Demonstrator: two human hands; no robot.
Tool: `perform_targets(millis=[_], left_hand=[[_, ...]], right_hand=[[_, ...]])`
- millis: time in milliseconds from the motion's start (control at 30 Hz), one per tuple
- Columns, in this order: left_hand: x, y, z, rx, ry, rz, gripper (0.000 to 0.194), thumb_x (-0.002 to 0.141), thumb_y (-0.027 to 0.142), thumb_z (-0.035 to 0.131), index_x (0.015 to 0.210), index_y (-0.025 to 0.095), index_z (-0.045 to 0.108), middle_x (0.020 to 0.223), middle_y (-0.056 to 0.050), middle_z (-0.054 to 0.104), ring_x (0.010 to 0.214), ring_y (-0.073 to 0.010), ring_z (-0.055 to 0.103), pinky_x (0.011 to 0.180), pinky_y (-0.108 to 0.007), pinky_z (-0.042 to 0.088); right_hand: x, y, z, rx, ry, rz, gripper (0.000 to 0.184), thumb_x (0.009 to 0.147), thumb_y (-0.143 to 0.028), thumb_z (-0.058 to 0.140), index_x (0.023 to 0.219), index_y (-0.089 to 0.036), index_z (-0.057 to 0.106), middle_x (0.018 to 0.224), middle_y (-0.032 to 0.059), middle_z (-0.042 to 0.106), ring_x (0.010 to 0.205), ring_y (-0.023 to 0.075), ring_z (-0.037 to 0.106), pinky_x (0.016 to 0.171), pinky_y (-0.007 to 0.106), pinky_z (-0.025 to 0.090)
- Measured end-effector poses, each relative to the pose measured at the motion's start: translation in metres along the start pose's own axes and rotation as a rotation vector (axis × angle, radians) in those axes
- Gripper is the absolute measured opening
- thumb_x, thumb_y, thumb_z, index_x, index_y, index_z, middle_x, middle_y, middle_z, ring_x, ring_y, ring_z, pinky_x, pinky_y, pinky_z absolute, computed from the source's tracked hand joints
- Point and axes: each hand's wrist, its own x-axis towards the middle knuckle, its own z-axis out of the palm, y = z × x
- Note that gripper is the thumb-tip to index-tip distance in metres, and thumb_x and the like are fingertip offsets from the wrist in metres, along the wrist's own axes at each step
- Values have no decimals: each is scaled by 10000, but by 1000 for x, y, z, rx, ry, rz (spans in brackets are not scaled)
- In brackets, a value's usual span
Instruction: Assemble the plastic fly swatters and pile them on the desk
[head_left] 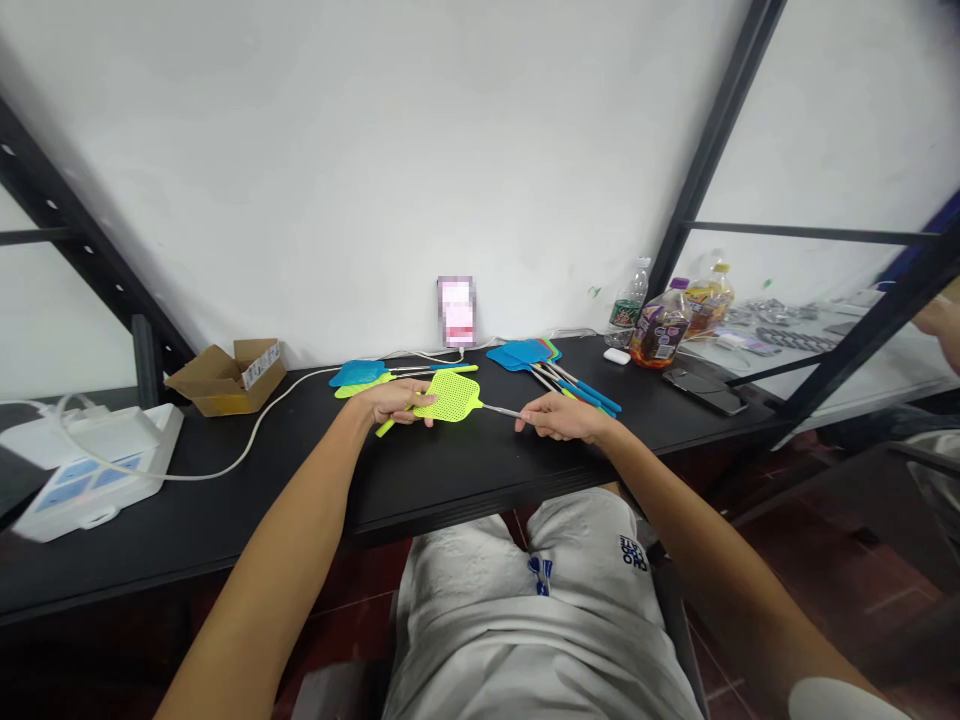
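Nearest are the person's pale trousers (pixel 480 575), below the edge of the black bench (pixel 465 470). Above the bench, the yellow-green fly swatter (pixel 455 397) is held between both hands. The right hand (pixel 562 416) pinches its thin metal shaft (pixel 504 410) between thumb and fingers; the left hand (pixel 397 401) grips the mesh head's left edge, thumb on top. A yellow-green handle (pixel 385 428) juts out below the left hand; whether it belongs to this swatter, I cannot tell.

Farther back, a blue fly swatter (pixel 358 374) overlaps a yellow-green one at left, while a fanned stack of swatters (pixel 529 354), blue on top, lies at right. The swatter in hand is not yet laid down, so I judge work on it unfinished; which group, if either, is done does not show. Beyond, a phone (pixel 457 312) stands against the wall (pixel 360 180).
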Motion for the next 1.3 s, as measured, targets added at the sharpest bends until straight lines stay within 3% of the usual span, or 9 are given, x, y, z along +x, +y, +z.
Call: perform_targets(millis=[433,867,1000,1300], left_hand=[[-4,6,7,31,13,-4,424,816,386,738,1137,146,598,744,-108,723,323,-8,255,335,-160,136],[-4,4,8,51,-11,18,324,813,386,739,994,152,607,718,-91,713,335,-19,260,333,-169,135],[-3,3,6,59,-19,13,302,811,389,739,947,159,598,714,-85,712,337,-21,262,333,-169,138],[-4,4,6,66,-7,9,317,777,419,766,834,146,616,601,-53,659,326,-23,251,325,-176,130]], right_hand=[[-1,-7,9,-208,135,-17,370,896,-466,540,942,-161,744,622,-4,539,504,77,433,465,192,338],[-1,-10,11,-288,180,-54,335,895,-419,540,915,-165,758,623,7,581,520,89,462,505,204,341],[1,-8,12,-299,182,-76,330,895,-409,540,895,-159,756,672,25,628,583,112,528,540,213,362],[5,-7,20,-367,254,-146,315,905,-372,528,861,-152,750,723,29,677,649,139,569,616,242,372]])
